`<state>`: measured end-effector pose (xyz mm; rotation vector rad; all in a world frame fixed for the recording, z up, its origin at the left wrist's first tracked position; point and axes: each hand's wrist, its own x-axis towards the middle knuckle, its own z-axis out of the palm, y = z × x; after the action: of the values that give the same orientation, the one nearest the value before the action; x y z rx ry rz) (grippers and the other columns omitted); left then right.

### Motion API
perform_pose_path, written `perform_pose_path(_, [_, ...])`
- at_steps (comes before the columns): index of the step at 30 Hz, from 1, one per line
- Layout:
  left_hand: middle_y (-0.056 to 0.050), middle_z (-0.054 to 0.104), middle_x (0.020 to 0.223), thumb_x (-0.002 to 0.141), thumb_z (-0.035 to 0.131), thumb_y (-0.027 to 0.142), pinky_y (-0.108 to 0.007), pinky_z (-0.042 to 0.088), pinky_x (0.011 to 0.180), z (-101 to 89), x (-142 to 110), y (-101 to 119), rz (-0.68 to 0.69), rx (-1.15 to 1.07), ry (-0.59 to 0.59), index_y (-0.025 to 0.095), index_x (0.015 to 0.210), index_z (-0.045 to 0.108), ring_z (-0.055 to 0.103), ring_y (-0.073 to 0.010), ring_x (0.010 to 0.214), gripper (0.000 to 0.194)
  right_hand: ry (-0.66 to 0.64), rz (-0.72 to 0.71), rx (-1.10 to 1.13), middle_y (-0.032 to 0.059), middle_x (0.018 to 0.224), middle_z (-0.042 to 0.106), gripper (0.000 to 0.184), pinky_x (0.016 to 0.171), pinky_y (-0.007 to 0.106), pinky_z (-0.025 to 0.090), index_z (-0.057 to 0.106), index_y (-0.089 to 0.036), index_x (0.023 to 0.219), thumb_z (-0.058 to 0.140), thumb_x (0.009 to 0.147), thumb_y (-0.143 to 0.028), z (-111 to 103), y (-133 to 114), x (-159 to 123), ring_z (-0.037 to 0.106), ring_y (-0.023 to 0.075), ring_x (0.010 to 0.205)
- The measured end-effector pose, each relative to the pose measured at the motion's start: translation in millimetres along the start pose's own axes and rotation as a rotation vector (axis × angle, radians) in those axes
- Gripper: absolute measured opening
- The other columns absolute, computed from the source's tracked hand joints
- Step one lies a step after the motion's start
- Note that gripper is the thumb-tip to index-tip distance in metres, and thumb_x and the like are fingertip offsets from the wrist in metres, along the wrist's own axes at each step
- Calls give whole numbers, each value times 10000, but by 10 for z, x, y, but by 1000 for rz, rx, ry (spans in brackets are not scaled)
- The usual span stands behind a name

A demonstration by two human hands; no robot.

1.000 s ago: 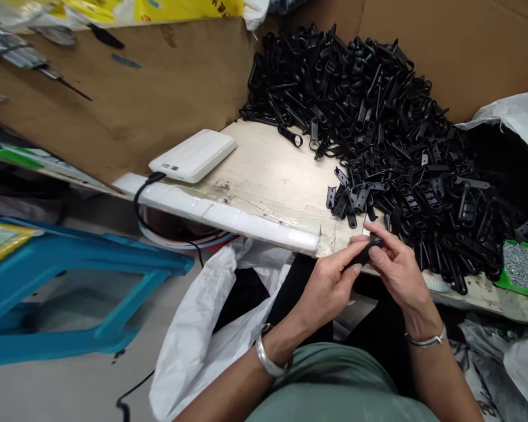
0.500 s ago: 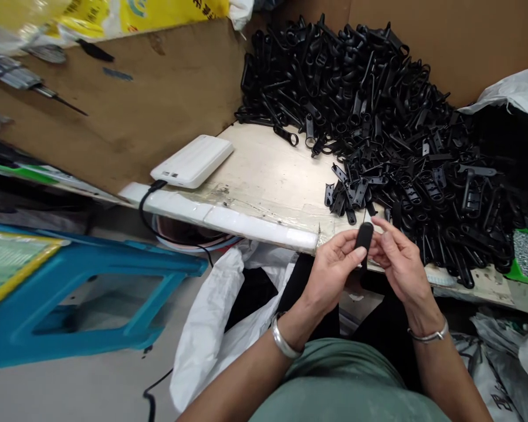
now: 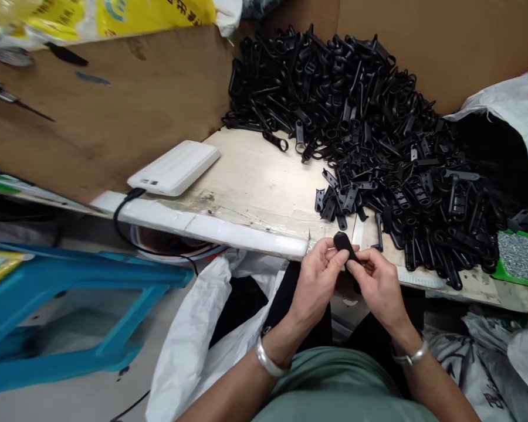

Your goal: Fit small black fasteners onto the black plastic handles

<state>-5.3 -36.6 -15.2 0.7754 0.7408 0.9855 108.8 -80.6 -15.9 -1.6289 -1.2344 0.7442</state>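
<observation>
Between my two hands, at the table's front edge, is a slim black plastic part point(image 3: 344, 243) with a rounded end. My left hand point(image 3: 319, 275) pinches it between thumb and fingers near its upper end. The fingers of my right hand point(image 3: 378, 284) close on its lower side, which is partly hidden. Beyond my hands spreads a large pile of black plastic parts point(image 3: 334, 99), many with ring-shaped ends. Several small flat black pieces point(image 3: 341, 199) lie at its near edge, and one thin black piece point(image 3: 379, 232) rests apart just past my right hand.
A white power bank point(image 3: 175, 168) with a black cable sits on the table point(image 3: 250, 176) at left. A green tray point(image 3: 521, 258) of small metal pieces stands at the right. Cardboard walls point(image 3: 127, 105) border the work surface. A blue plastic stool point(image 3: 70, 316) is on the floor, left.
The black part has turned and now tilts to the left. My right hand, looser half a second ago, has closed on it again. The camera view has shifted slightly.
</observation>
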Motion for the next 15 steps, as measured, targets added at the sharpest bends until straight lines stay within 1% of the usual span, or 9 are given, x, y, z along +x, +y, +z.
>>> perform_pose_path(3, [-51, 734, 851, 756, 738, 326, -274, 515, 760, -9, 43, 43, 102, 53, 32, 166, 881, 611, 681, -174, 786, 239, -16, -42, -14, 40, 841, 694, 154, 718, 297, 530, 608, -189, 884, 571, 881, -338, 87, -23, 69, 653, 165, 742])
perform_pose_path(5, [-43, 719, 822, 762, 725, 301, -285, 508, 788, -52, 89, 146, 190, 132, 38, 172, 884, 618, 675, -181, 796, 208, -52, -113, -63, 51, 930, 696, 143, 762, 297, 531, 614, -196, 936, 557, 894, -320, 66, -44, 109, 659, 172, 831])
perform_pose_path(6, [-42, 711, 821, 780, 703, 297, -292, 504, 791, -92, 123, 222, 248, 216, 59, 177, 904, 622, 670, -187, 797, 191, -43, -160, -115, 62, 985, 690, 145, 781, 299, 529, 619, -198, 973, 552, 897, -302, 24, -44, 120, 654, 178, 883])
perform_pose_path(8, [-46, 691, 836, 839, 626, 287, -311, 493, 787, -209, 222, 415, 382, 487, 148, 187, 975, 624, 652, -203, 800, 169, 54, -241, -277, 90, 1070, 667, 176, 813, 316, 523, 624, -194, 1035, 536, 904, -270, -107, -8, 121, 636, 197, 969])
perform_pose_path(9, [-48, 678, 840, 853, 602, 266, -326, 482, 790, -282, 287, 524, 437, 684, 221, 191, 1014, 621, 638, -213, 800, 179, 125, -261, -376, 104, 1091, 656, 190, 822, 330, 520, 625, -188, 1052, 525, 910, -267, -180, 26, 113, 629, 208, 989])
perform_pose_path(11, [-54, 642, 801, 871, 540, 198, -373, 453, 815, -447, 440, 739, 464, 1065, 354, 187, 1024, 617, 614, -243, 795, 172, 224, -253, -572, 130, 1095, 649, 229, 830, 363, 515, 619, -171, 1081, 510, 923, -296, -299, 108, 95, 630, 229, 978])
perform_pose_path(12, [-55, 625, 775, 877, 514, 180, -403, 439, 837, -531, 519, 834, 453, 1223, 407, 186, 1011, 614, 609, -263, 813, 167, 237, -232, -663, 141, 1095, 647, 263, 823, 374, 514, 609, -159, 1111, 509, 927, -318, -334, 146, 90, 635, 239, 961])
perform_pose_path(13, [-63, 620, 784, 896, 479, 184, -438, 427, 854, -614, 594, 915, 425, 1369, 407, 182, 1016, 607, 605, -282, 845, 176, 231, -203, -745, 152, 1098, 645, 309, 804, 380, 516, 591, -144, 1154, 510, 927, -337, -350, 178, 90, 641, 248, 943])
perform_pose_path(15, [-91, 622, 813, 934, 371, 163, -498, 420, 850, -764, 724, 1023, 341, 1622, 343, 154, 1021, 593, 601, -303, 883, 239, 199, -143, -884, 169, 1090, 648, 382, 754, 377, 517, 554, -109, 1223, 512, 925, -344, -343, 218, 110, 650, 263, 908])
